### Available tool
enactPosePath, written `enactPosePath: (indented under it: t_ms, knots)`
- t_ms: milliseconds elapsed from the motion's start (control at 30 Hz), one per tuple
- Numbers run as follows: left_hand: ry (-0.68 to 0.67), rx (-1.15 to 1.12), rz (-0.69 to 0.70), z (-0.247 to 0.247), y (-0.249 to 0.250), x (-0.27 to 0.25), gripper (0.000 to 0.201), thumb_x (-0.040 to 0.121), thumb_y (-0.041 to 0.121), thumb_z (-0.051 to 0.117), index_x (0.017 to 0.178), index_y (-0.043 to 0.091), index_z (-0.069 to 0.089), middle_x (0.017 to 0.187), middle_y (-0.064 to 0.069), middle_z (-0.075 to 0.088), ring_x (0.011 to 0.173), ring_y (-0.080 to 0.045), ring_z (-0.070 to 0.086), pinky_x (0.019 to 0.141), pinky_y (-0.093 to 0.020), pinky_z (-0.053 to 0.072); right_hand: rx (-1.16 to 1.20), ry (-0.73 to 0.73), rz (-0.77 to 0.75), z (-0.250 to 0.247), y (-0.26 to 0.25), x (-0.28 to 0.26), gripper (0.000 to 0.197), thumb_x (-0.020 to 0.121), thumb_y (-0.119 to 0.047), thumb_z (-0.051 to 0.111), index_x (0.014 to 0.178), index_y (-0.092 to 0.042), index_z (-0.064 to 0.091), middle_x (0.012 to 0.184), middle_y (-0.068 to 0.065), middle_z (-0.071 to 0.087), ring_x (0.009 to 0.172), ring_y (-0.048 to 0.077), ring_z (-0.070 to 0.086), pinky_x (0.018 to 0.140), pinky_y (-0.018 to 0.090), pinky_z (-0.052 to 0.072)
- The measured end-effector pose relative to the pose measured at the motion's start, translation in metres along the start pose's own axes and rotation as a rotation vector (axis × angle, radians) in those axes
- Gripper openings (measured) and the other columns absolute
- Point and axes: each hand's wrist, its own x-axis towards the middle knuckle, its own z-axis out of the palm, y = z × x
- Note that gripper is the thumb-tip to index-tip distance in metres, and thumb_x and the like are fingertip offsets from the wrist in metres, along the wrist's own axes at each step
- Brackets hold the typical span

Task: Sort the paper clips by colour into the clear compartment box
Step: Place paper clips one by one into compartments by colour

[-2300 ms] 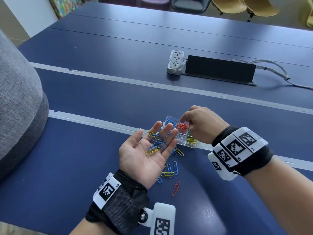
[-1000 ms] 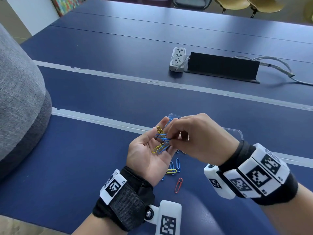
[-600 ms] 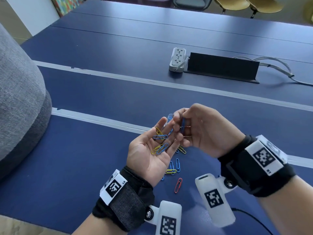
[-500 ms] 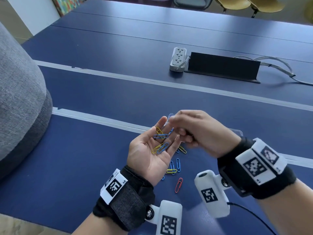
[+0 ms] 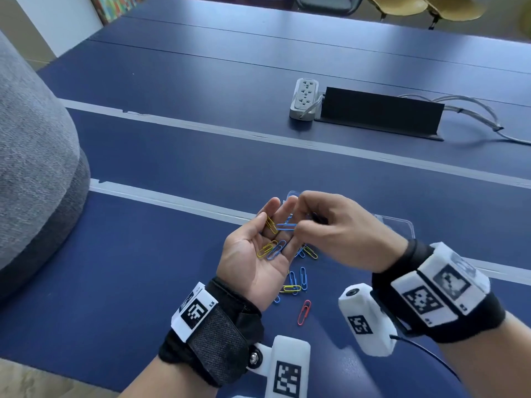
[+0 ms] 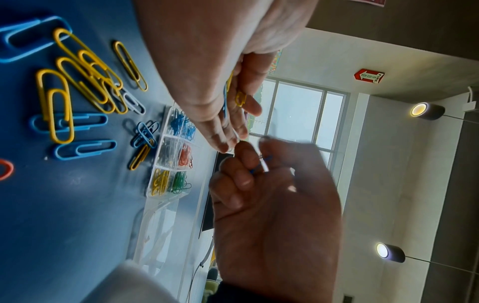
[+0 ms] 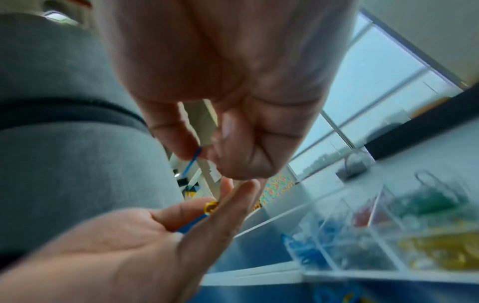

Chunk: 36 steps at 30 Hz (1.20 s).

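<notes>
My left hand (image 5: pixel 260 251) lies palm up above the table, with yellow and blue paper clips (image 5: pixel 271 248) resting on its palm and fingers. My right hand (image 5: pixel 298 228) reaches over those fingers and pinches one blue paper clip (image 5: pixel 285 227) between thumb and forefinger; the right wrist view shows the same blue paper clip (image 7: pixel 192 161). The clear compartment box (image 6: pixel 169 155) stands just beyond the hands and holds blue, clear, red, yellow and green clips in separate cells. From the head view the hands hide most of it.
Loose blue and yellow clips (image 5: pixel 296 282) and one red clip (image 5: pixel 304 311) lie on the blue table under my hands. The box's clear lid (image 5: pixel 402 225) lies open to the right. A power strip (image 5: pixel 304 99) and a black cable flap (image 5: pixel 379 113) sit farther back. A grey cushion (image 5: pixel 34 173) is at the left.
My right hand lifted a blue clip off the left palm, moved past the fingertips, and has come back down to pinch a blue clip on the left fingers. The left hand stayed palm up.
</notes>
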Motion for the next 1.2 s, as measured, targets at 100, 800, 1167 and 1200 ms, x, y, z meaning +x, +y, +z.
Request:
enactPosePath:
  t_ms: [100, 800, 1167, 1200]
  knots:
    - [-0.032, 0.018, -0.003, 0.000, -0.002, 0.000, 0.024, 0.093, 0.015, 0.041, 0.095, 0.008, 0.063, 0.115, -0.019, 0.067, 0.085, -0.031, 0.070, 0.081, -0.039, 0.056, 0.531, -0.061, 0.162, -0.005, 0.005, 0.003, 0.022, 0.058, -0.006, 0.039, 0.049, -0.023, 0.050, 0.053, -0.002, 0.048, 0.045, 0.015, 0.033, 0.042, 0.020, 0.025]
    - [-0.040, -0.004, -0.104, -0.002, 0.001, -0.006, 0.044, 0.089, 0.033, 0.039, 0.117, 0.004, 0.057, 0.127, -0.023, 0.060, 0.118, -0.038, 0.055, 0.094, -0.046, 0.043, -0.563, -0.066, -0.247, 0.004, 0.019, -0.002, 0.007, 0.078, -0.022, 0.065, 0.081, -0.024, 0.071, 0.051, -0.015, 0.045, 0.053, -0.002, 0.046, 0.055, 0.008, 0.034]
    - [-0.074, -0.038, -0.123, -0.006, 0.003, -0.006, 0.045, 0.088, 0.033, 0.041, 0.118, 0.004, 0.056, 0.124, -0.022, 0.061, 0.110, -0.037, 0.060, 0.087, -0.043, 0.053, -0.332, -0.085, -0.196, 0.001, 0.023, -0.001, 0.006, 0.078, -0.011, 0.062, 0.074, -0.015, 0.064, 0.053, -0.011, 0.049, 0.048, 0.004, 0.041, 0.050, 0.012, 0.032]
    - [-0.072, -0.056, -0.110, -0.007, 0.003, -0.006, 0.044, 0.087, 0.031, 0.042, 0.117, 0.003, 0.057, 0.123, -0.022, 0.062, 0.110, -0.037, 0.061, 0.088, -0.044, 0.054, -0.122, -0.090, -0.088, -0.003, 0.021, 0.000, 0.012, 0.080, -0.008, 0.058, 0.071, -0.015, 0.059, 0.053, -0.009, 0.047, 0.046, 0.005, 0.036, 0.046, 0.017, 0.031]
